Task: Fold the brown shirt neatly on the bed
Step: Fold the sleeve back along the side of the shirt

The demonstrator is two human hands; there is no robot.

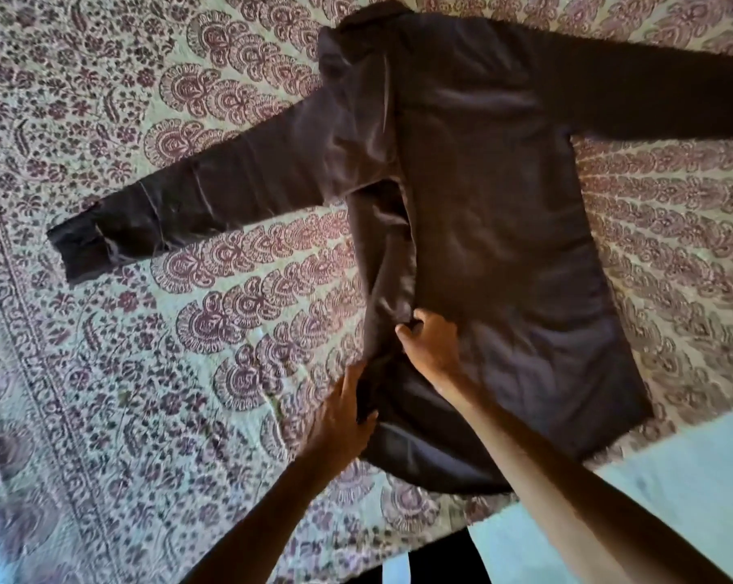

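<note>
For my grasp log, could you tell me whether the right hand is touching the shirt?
Touching. The head view shows the right hand lying on the shirt, its fingers curled round a fold of the cloth.

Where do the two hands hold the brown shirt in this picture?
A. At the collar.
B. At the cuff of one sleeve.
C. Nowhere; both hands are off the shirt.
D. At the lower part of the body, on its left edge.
D: the left hand and the right hand both grip the brown shirt low on its left edge, near the hem.
</note>
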